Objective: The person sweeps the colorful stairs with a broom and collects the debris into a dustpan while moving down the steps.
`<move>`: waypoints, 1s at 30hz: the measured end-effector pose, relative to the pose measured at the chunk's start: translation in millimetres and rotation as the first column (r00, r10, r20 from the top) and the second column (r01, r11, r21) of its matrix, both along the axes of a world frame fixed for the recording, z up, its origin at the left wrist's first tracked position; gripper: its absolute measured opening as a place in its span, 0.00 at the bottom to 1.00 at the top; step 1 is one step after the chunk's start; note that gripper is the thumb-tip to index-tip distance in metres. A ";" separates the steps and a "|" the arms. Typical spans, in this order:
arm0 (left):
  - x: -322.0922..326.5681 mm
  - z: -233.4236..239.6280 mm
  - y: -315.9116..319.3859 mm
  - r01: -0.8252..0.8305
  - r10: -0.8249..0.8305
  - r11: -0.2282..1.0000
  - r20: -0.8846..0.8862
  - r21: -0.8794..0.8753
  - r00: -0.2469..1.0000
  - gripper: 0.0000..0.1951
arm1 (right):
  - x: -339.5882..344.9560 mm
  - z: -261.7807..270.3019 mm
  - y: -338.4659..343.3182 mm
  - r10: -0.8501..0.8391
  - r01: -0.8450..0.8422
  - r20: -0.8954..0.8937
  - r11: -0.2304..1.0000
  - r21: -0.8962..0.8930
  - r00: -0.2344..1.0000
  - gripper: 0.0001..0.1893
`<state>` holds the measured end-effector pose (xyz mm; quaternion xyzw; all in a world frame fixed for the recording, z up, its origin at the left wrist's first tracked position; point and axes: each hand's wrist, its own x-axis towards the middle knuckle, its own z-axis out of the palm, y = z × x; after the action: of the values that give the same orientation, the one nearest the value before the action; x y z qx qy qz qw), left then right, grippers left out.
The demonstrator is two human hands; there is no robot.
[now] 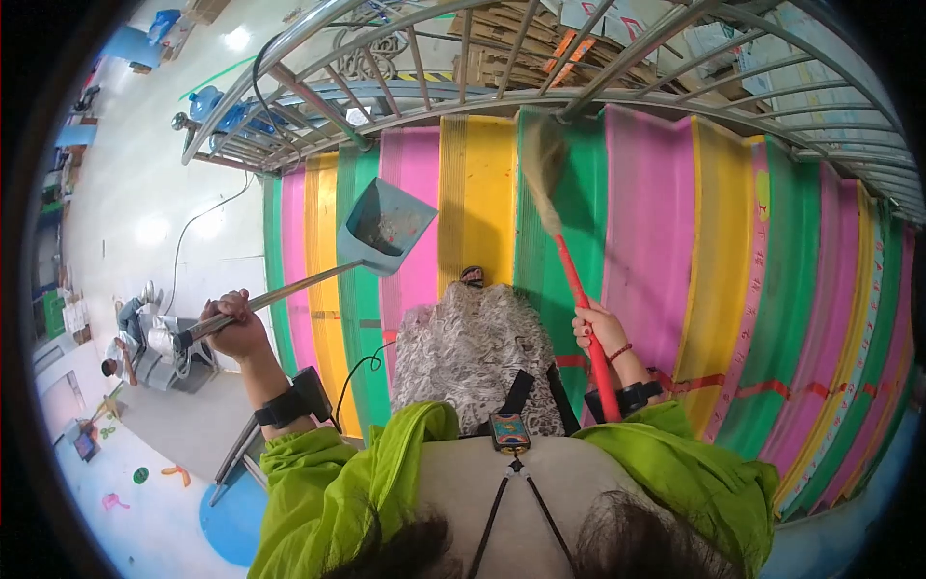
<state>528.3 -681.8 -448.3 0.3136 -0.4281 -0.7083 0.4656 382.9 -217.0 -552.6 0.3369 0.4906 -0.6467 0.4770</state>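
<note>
My left hand [236, 326] grips the metal handle of a grey-blue long-handled dustpan [387, 224]. Bits of dirt and small scraps lie inside its pan, which is held over the pink and green steps. In my right hand [600, 326] is the red handle of a broom [569, 271]. Its pale bristles [544, 155] look blurred and reach a green step [579, 195] near the railing's foot. The steps are covered in striped green, pink and yellow matting. One sandalled foot [472, 275] shows on a yellow step [477, 195] below my patterned skirt.
A metal railing [463, 101] runs along the far side of the stairs. Beyond it lie flattened cardboard [499, 58] and blue water bottles [217, 108]. A black cable [192, 224] crosses the pale floor at left. A seated person [126, 351] is farther off on grey chairs.
</note>
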 end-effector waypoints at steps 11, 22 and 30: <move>24.0 -1.0 -7.5 0.063 -0.060 0.992 0.026 -0.108 0.998 0.18 | 13.5 41.5 15.4 -0.117 0.115 0.005 0.969 -0.218 0.993 0.19; 30.2 -5.1 -7.5 0.059 -0.058 0.996 0.021 -0.068 0.998 0.16 | 47.2 -49.5 45.6 -0.196 0.222 0.239 0.971 -0.088 0.951 0.06; 38.3 -1.7 -0.4 0.115 -0.113 0.989 0.027 -0.092 0.993 0.16 | 49.1 -32.3 7.1 -0.103 0.197 0.249 0.901 -0.387 0.963 0.13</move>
<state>566.6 -682.2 -450.1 0.2745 -0.4830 -0.7094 0.4338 432.0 -209.9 -585.0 0.3369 0.2608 -0.7281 0.5370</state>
